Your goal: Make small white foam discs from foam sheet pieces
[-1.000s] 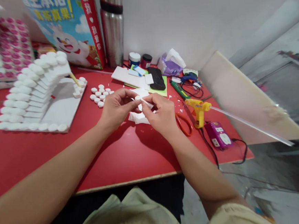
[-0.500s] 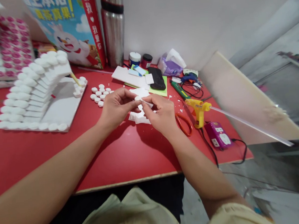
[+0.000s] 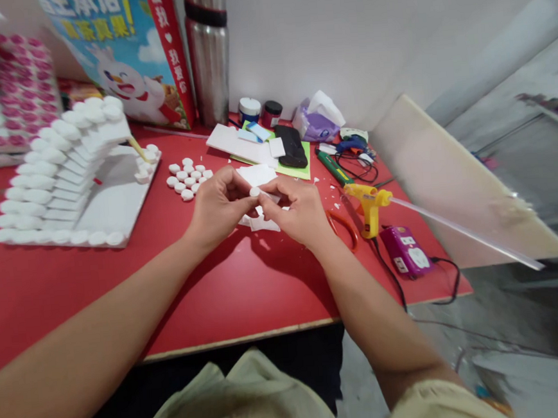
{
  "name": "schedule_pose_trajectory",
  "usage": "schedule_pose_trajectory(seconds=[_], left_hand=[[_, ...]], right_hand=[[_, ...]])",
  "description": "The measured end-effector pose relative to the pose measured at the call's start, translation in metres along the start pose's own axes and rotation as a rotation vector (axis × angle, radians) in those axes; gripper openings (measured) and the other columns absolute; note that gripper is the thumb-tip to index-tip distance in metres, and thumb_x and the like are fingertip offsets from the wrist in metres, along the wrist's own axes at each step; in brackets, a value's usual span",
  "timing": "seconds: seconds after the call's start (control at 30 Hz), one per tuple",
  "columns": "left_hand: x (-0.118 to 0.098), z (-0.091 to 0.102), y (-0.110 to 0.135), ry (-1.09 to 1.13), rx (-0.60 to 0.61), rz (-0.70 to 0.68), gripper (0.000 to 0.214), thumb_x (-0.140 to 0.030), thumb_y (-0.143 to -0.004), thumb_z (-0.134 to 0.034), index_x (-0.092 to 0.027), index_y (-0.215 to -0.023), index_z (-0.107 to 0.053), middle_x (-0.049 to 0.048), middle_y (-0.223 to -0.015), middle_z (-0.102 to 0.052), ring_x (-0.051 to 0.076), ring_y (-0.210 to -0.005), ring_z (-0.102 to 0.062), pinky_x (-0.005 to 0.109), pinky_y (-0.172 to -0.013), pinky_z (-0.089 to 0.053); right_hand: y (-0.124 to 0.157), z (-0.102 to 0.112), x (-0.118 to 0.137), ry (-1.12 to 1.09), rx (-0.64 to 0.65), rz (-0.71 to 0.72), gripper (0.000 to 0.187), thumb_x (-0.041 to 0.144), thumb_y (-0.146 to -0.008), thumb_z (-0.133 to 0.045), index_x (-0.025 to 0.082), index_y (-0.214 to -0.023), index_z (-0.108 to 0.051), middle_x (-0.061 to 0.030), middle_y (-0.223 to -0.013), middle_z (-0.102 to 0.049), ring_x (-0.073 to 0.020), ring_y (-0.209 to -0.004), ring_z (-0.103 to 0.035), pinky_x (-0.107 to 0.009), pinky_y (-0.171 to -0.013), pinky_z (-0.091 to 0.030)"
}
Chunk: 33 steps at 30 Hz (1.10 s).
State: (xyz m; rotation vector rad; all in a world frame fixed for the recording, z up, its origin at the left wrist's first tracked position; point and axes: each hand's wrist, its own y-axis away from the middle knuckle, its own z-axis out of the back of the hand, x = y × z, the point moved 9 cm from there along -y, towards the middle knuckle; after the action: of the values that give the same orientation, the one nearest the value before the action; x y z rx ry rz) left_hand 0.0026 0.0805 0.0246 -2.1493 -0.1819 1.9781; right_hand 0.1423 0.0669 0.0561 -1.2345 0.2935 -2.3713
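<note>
Fingertips of my left hand (image 3: 218, 207) pinch a small white round piece (image 3: 254, 191) above the table. My right hand (image 3: 301, 210) meets it from the other side, thumb and forefinger closed on the same piece and what looks like a thin white strip. White paper scraps (image 3: 263, 223) lie under my fingers, and a white sheet (image 3: 257, 174) is just behind them. Left of my left hand sits a cluster of white round pieces (image 3: 187, 177). A white model with steps (image 3: 64, 181), edged with similar rounded pieces, stands farther left.
Right of my hands are orange-handled scissors (image 3: 343, 230), a yellow glue gun (image 3: 370, 208) with a long clear stick, and a purple power box (image 3: 407, 252) with cords. Behind stand a steel flask (image 3: 209, 60), jars (image 3: 250, 110) and a tissue pack (image 3: 318, 122).
Both hands have shifted slightly and the white round piece between the fingertips has turned, showing more of its face. The camera view has moved a little; the other things stay in place.
</note>
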Motion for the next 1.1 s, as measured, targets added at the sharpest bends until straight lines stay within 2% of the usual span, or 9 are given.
schedule_pose_trajectory(seconds=[0.13,0.27,0.53,0.63,0.77,0.9,1.1], left_hand=[[0.0,-0.001,-0.001,0.013,0.013,0.022,0.029,-0.027,-0.069,-0.088,-0.017,-0.089,-0.069,-0.0013,-0.069,-0.069,0.014,-0.058,-0.069,0.026,-0.056,-0.058],[0.002,-0.002,-0.002,0.039,0.054,0.043,0.029,-0.032,-0.068,-0.091,-0.015,-0.081,-0.072,0.0029,-0.069,-0.073,0.016,-0.057,-0.07,0.028,-0.056,-0.06],[0.009,0.0,-0.001,-0.011,0.05,0.058,0.023,-0.029,-0.071,-0.088,-0.016,-0.079,-0.071,0.0028,-0.067,-0.073,0.017,-0.055,-0.071,0.025,-0.049,-0.055],[0.005,0.0,0.002,-0.106,0.03,-0.011,0.015,-0.026,-0.076,-0.082,-0.016,-0.08,-0.072,0.0014,-0.064,-0.072,0.015,-0.052,-0.067,0.024,-0.049,-0.053],[-0.001,-0.001,0.005,-0.236,0.018,-0.089,0.008,-0.024,-0.081,-0.076,-0.017,-0.082,-0.073,0.0004,-0.065,-0.071,0.013,-0.051,-0.064,0.023,-0.049,-0.049],[0.004,-0.006,0.003,-0.267,0.074,-0.084,0.011,-0.025,-0.084,-0.072,-0.017,-0.089,-0.077,0.0015,-0.067,-0.071,0.015,-0.056,-0.067,0.026,-0.055,-0.052],[0.011,-0.012,-0.001,-0.21,0.176,-0.058,0.023,-0.033,-0.089,-0.07,-0.017,-0.102,-0.08,0.0068,-0.084,-0.076,0.02,-0.075,-0.073,0.032,-0.072,-0.058]], right_hand=[[0.0,-0.004,-0.008,-0.172,0.051,-0.079,0.016,0.032,-0.095,-0.063,0.02,-0.089,-0.071,-0.0001,-0.074,-0.071,-0.0152,-0.064,-0.069,-0.029,-0.065,-0.053],[-0.001,-0.005,-0.011,-0.313,0.089,-0.158,0.023,0.038,-0.097,-0.064,0.019,-0.087,-0.071,0.0012,-0.069,-0.071,-0.0133,-0.057,-0.069,-0.029,-0.064,-0.055],[0.0,-0.003,-0.004,-0.109,0.134,-0.048,0.019,0.03,-0.098,-0.062,0.02,-0.087,-0.075,-0.0018,-0.077,-0.075,-0.0161,-0.068,-0.074,-0.028,-0.066,-0.055],[0.0,-0.003,-0.008,-0.086,0.116,-0.102,0.018,0.033,-0.095,-0.066,0.02,-0.086,-0.075,-0.0036,-0.079,-0.077,-0.0184,-0.071,-0.076,-0.029,-0.064,-0.055],[-0.002,-0.006,-0.016,-0.192,0.091,-0.188,0.017,0.033,-0.091,-0.068,0.019,-0.083,-0.073,-0.002,-0.076,-0.077,-0.0182,-0.067,-0.077,-0.028,-0.063,-0.055],[-0.002,-0.009,-0.026,-0.241,0.105,-0.237,0.018,0.032,-0.091,-0.069,0.019,-0.08,-0.073,-0.0017,-0.067,-0.075,-0.0185,-0.064,-0.075,-0.03,-0.065,-0.056],[-0.001,-0.008,-0.039,-0.306,0.064,-0.308,0.023,0.04,-0.088,-0.075,0.019,-0.079,-0.073,-0.0026,-0.069,-0.075,-0.0188,-0.063,-0.075,-0.031,-0.064,-0.059]])
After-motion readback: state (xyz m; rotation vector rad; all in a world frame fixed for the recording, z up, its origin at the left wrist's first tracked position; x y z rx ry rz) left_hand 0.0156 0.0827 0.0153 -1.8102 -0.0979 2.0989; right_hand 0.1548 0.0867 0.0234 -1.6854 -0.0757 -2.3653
